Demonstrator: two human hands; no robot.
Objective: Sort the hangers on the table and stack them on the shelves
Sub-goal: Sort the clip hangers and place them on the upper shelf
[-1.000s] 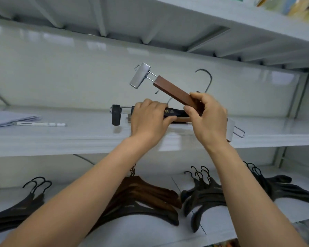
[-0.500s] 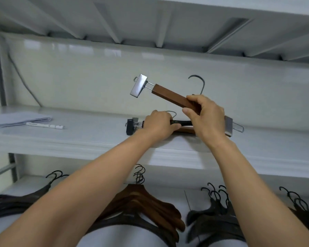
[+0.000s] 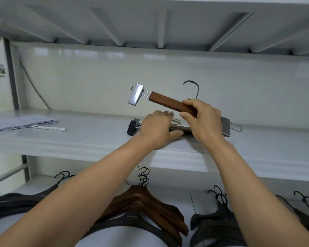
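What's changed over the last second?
The left hand has loosened from a curled grip on the dark clip hanger to fingers lying flatter over it on the shelf. The right hand still holds the brown clip hanger tilted above; pen and papers unmoved.

The light is bright, soft and even, a bit cool and gray. The shiny back wall (image 3: 89, 56) shows pale bright patches near its top. A small soft shadow lies on the shelf (image 3: 89, 138) under the left hand (image 3: 157, 129). The shelf edges look bent by the wide lens, and the far left side is blurry.
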